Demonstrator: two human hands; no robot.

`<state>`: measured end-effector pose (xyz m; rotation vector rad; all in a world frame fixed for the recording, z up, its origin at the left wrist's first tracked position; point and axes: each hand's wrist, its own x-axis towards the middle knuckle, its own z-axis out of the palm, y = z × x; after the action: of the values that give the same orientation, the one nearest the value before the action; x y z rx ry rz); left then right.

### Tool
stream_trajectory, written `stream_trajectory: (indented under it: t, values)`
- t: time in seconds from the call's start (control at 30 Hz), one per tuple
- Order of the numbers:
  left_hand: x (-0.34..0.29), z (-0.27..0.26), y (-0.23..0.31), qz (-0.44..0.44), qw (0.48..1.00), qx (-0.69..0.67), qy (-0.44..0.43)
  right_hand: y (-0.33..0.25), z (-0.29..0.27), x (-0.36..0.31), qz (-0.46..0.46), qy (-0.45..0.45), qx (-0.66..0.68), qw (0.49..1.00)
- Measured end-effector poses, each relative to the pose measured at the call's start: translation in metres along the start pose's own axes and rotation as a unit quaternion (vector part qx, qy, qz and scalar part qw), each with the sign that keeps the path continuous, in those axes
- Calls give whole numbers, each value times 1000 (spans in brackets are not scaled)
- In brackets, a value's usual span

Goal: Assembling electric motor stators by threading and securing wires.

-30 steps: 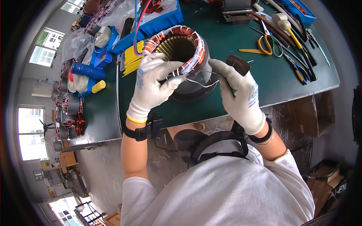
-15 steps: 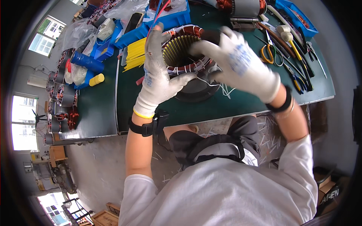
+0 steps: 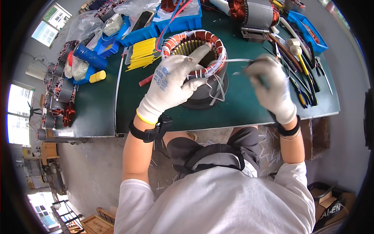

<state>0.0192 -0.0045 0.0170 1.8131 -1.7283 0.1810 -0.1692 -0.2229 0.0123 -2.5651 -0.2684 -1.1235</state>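
Note:
A motor stator stands on the bench, its copper winding end bound with white cord and its slots lined with yellow strips. My left hand, in a white glove, grips the near-left rim, with a finger over the bore and the thumb outside. To the right of the stator, my gloved right hand is blurred by motion, its fingers curled. A white lacing cord runs taut from the winding to these fingers. Loose white cord ends hang at the stator's near side. Red and blue lead wires rise from its left.
Yellow strips lie left of the stator, near blue bins. Pliers, a mallet and other tools lie at right. Another wound stator stands at the back. A blue cylinder lies at far left.
My right hand has moved from over the stator to the right, drawing the white cord out. My left hand has shifted from upright beside the stator onto its rim.

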Motion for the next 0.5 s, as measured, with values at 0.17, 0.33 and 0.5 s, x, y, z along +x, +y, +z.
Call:
stream_trajectory:
  t: [0.17,0.33,0.5]
  values:
    - [0,4,1,-21,998,-39,47,-22,28,-33,98,-99,83,987]
    - [1,6,2,-3,998,-30,56,-46,-2,-59,231,13,551,802]
    - [0,11,-5,112,990,-4,88,-61,-27,-87,234,354,486,764]
